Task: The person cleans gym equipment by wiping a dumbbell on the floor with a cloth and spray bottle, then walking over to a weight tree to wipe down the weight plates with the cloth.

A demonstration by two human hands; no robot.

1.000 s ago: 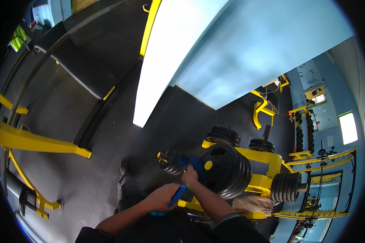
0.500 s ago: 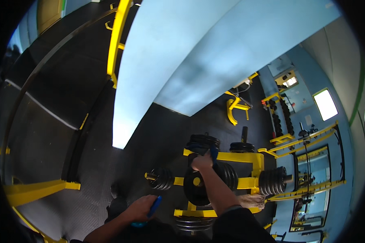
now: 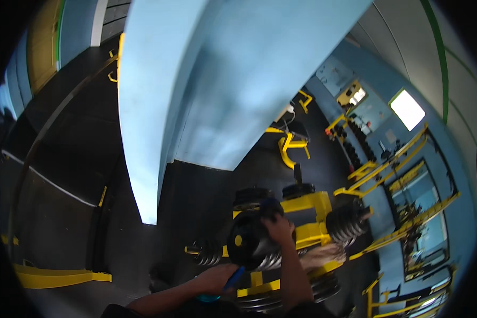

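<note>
My right hand (image 3: 278, 229) is closed round a bunched dark blue cloth (image 3: 271, 208), pressed against the upper edge of a large black weight plate (image 3: 255, 245). This plate sits on a yellow plate rack (image 3: 307, 204), its yellow hub facing me. Nearer and to the left, my left hand (image 3: 214, 279) grips what looks like a spray bottle (image 3: 233, 277); its blue top shows past the fingers and a teal part below, the rest hidden. More black plates (image 3: 253, 196) hang on the rack's other pegs.
A tan, rumpled piece of material (image 3: 323, 255) lies on the rack right of my forearm. A pale blue wall corner (image 3: 196, 116) rises ahead. To the left a yellow frame foot (image 3: 63, 276) stands on black flooring; right are yellow racks (image 3: 413, 228) and wall mirrors.
My right hand has moved with the cloth to the large plate's upper right edge. My left hand has come closer to the plate with the bottle. The whole view has shifted.
</note>
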